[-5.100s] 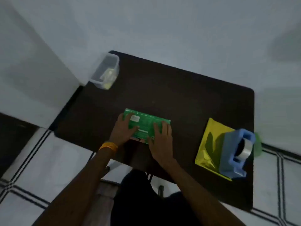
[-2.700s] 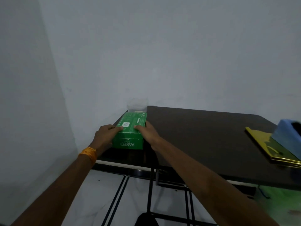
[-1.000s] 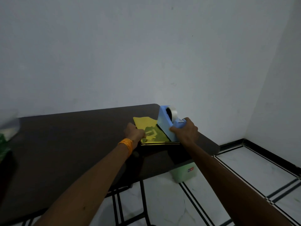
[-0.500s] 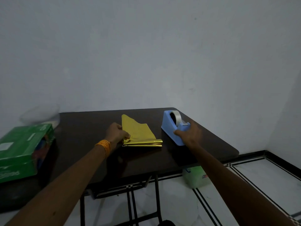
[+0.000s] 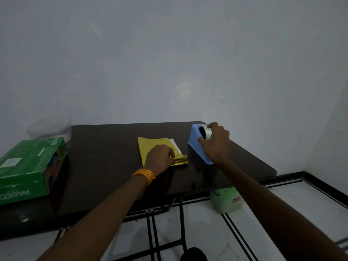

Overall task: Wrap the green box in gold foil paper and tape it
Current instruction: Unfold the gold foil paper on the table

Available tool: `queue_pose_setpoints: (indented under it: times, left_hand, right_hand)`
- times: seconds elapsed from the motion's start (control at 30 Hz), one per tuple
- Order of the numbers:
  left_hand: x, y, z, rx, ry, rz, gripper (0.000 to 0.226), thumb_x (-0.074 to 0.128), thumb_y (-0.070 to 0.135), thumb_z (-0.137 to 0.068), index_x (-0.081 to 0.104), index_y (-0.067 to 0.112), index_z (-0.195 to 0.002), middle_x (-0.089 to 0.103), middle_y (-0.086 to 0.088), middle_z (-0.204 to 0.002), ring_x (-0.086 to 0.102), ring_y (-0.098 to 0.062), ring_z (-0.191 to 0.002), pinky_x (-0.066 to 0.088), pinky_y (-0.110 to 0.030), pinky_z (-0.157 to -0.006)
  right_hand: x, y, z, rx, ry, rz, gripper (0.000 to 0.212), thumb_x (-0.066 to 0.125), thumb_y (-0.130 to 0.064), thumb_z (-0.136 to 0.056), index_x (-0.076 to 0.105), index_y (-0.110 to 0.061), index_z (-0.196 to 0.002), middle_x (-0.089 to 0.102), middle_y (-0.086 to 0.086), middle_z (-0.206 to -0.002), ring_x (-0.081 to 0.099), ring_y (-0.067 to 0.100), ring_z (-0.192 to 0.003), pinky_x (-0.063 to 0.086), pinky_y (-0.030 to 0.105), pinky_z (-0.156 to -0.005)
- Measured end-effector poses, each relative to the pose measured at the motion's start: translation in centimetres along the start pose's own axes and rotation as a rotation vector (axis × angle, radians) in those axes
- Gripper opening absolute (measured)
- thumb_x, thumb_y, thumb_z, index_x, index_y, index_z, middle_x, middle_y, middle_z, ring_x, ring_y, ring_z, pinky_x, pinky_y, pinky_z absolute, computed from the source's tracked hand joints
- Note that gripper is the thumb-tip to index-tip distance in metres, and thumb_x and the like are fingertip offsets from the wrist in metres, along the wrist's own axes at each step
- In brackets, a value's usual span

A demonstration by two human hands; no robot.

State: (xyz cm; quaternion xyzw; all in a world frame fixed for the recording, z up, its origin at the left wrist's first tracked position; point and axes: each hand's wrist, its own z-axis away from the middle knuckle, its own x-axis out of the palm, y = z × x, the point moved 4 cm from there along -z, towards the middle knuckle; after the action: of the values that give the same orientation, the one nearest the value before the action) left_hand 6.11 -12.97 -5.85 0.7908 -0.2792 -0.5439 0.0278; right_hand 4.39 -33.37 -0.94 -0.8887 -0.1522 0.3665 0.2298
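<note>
The green box (image 5: 28, 166) lies on the left end of the dark table (image 5: 105, 147), far from both hands. A folded stack of gold foil paper (image 5: 154, 146) lies at the table's middle. My left hand (image 5: 160, 160) rests on its near part, fingers curled at the stack's front right corner. The blue tape dispenser (image 5: 197, 147) stands to the right of the paper. My right hand (image 5: 215, 142) grips it from above, fingers curled over the tape roll (image 5: 206, 133).
A clear plastic container (image 5: 50, 127) stands behind the green box at the back left corner. A pale green bin (image 5: 226, 200) sits on the tiled floor under the table's right end. A white wall runs close behind the table.
My right hand has closed over the top of the tape dispenser, which stands further right of the paper. My left hand stays on the gold paper. The view has shifted slightly.
</note>
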Motion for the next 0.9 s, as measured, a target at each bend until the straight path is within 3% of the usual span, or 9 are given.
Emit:
queue_pose_setpoints:
  times: [0.13, 0.2, 0.3, 0.37, 0.43, 0.5, 0.6, 0.77, 0.9]
  left_hand:
    - [-1.3, -1.3, 0.4, -0.138, 0.242, 0.268, 0.007, 0.071, 0.015, -0.083, 0.076, 0.016, -0.078, 0.070, 0.002, -0.080, 0.063, -0.012, -0.077, 0.045, -0.014, -0.061]
    - [-2.7, -2.4, 0.7, -0.242, 0.360, 0.488, 0.006, 0.075, 0.010, -0.079, 0.072, 0.013, -0.075, 0.064, 0.004, -0.071, 0.060, -0.008, -0.066, 0.043, -0.008, -0.058]
    - [-3.8, -5.5, 1.2, -0.468, 0.455, 0.844, 0.010, 0.072, 0.008, -0.083, 0.064, 0.012, -0.078, 0.065, -0.006, -0.073, 0.064, -0.018, -0.058, 0.057, -0.032, -0.056]
    - [-4.9, -7.6, 1.9, -0.568, 0.513, 0.948, 0.010, 0.067, 0.006, -0.085, 0.059, 0.009, -0.080, 0.064, -0.012, -0.075, 0.063, -0.016, -0.048, 0.054, -0.033, -0.055]
    - [-5.7, -9.6, 2.8, -0.633, 0.536, 1.000, 0.012, 0.063, 0.006, -0.086, 0.054, 0.010, -0.079, 0.061, -0.011, -0.076, 0.062, -0.016, -0.047, 0.054, -0.034, -0.058]
    - [-6.3, -11.4, 3.9, -0.703, 0.537, 1.055, 0.014, 0.061, 0.005, -0.087, 0.050, 0.010, -0.080, 0.060, -0.014, -0.083, 0.063, -0.021, -0.059, 0.055, -0.031, -0.051]
    - [-6.5, -13.7, 5.5, -0.798, 0.485, 1.137, 0.009, 0.059, 0.005, -0.087, 0.050, 0.006, -0.089, 0.063, -0.020, -0.090, 0.065, -0.026, -0.071, 0.054, -0.027, -0.045]
    - [-8.0, -16.6, 7.1, -0.831, 0.341, 1.055, 0.009, 0.062, 0.014, -0.088, 0.059, 0.006, -0.087, 0.064, -0.014, -0.088, 0.064, -0.027, -0.075, 0.057, -0.033, -0.057]
    - [-10.4, -18.0, 6.0, -0.764, 0.353, 0.934, 0.027, 0.064, 0.030, -0.088, 0.065, 0.004, -0.091, 0.067, -0.014, -0.092, 0.063, -0.029, -0.079, 0.054, -0.035, -0.065]
  right_hand:
    - [1.3, -0.9, 0.8, -0.021, -0.077, -0.104, 0.003, 0.065, -0.017, -0.087, 0.063, -0.015, -0.087, 0.061, -0.006, -0.081, 0.062, 0.015, -0.081, 0.040, 0.024, -0.071]
    - [2.1, -1.4, 1.2, -0.033, -0.077, -0.094, 0.011, 0.061, -0.016, -0.088, 0.059, -0.018, -0.077, 0.059, -0.006, -0.073, 0.059, 0.012, -0.072, 0.040, 0.025, -0.066]
    - [4.9, -1.8, 1.2, 0.022, -0.233, -0.135, 0.025, 0.062, -0.020, -0.085, 0.050, -0.022, -0.063, 0.050, -0.009, -0.060, 0.051, 0.011, -0.063, 0.039, 0.029, -0.063]
    - [7.1, -2.0, 1.0, 0.052, -0.403, -0.146, 0.015, 0.067, -0.028, -0.085, 0.061, -0.021, -0.074, 0.056, -0.008, -0.073, 0.057, 0.014, -0.078, 0.041, 0.029, -0.071]
    - [8.9, -2.2, 0.5, 0.042, -0.524, -0.135, 0.027, 0.070, -0.032, -0.088, 0.067, -0.013, -0.108, 0.062, 0.001, -0.100, 0.058, 0.017, -0.098, 0.044, 0.030, -0.081]
    - [10.2, -2.8, 0.0, 0.000, -0.556, -0.087, 0.037, 0.067, -0.031, -0.091, 0.064, -0.008, -0.121, 0.064, 0.008, -0.116, 0.060, 0.024, -0.108, 0.045, 0.031, -0.085]
    - [12.2, -3.5, -0.8, -0.075, -0.622, 0.040, 0.022, 0.062, -0.028, -0.094, 0.065, -0.007, -0.099, 0.068, 0.011, -0.099, 0.064, 0.032, -0.104, 0.046, 0.031, -0.079]
    - [15.2, -3.8, -1.4, -0.110, -0.740, 0.204, 0.032, 0.059, -0.032, -0.095, 0.063, -0.005, -0.112, 0.070, 0.010, -0.106, 0.066, 0.027, -0.098, 0.053, 0.039, -0.090]
    - [16.6, -3.8, -1.5, -0.189, -0.664, 0.275, 0.020, 0.063, -0.025, -0.090, 0.064, -0.011, -0.075, 0.066, 0.004, -0.075, 0.067, 0.024, -0.079, 0.058, 0.038, -0.076]
